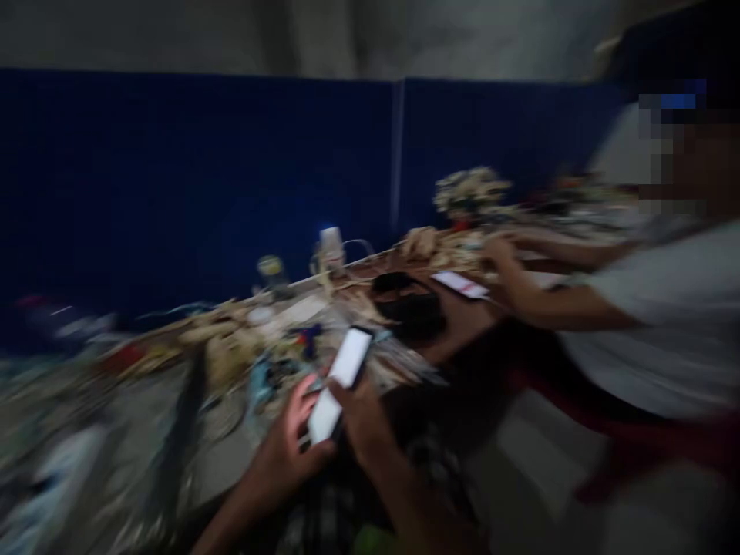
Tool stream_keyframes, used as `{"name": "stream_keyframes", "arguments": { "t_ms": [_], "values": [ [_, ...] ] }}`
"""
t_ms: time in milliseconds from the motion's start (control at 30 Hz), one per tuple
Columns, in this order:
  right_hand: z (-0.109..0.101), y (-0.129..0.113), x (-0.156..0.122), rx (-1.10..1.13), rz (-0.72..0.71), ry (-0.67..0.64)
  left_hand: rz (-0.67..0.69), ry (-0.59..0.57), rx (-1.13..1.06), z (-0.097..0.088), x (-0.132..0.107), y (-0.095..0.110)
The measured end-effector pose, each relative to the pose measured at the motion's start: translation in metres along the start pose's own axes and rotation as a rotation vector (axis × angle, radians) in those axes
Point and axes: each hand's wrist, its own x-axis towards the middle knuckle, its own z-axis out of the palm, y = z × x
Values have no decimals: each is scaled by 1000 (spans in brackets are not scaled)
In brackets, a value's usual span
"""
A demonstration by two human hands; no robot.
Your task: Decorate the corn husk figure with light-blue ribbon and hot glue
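Observation:
The picture is smeared by motion. My left hand and my right hand come together low in the middle, both closed around lit smartphones. One phone with a white screen lies between my palms. A second phone with a dark rim and bright screen sticks up just above my right hand. Which hand grips which phone is hard to make out.
A cluttered table holds pale straw-like material, a white bottle, a jar, a black pouch and another phone. A person in a white shirt at right reaches over it. A dark blue partition stands behind.

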Motion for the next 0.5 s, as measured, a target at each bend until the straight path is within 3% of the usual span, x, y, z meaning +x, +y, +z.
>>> {"name": "stream_keyframes", "arguments": {
  "t_ms": [100, 333, 500],
  "values": [
    [10, 22, 6, -20, 115, 129, -2, 64, 7, -18, -36, -14],
    [38, 45, 0, -113, -31, 120, -66, 329, -46, -41, -76, -51],
    [55, 54, -3, -123, -78, 27, -163, 298, -133, -47, -94, -62]
  ]
}}
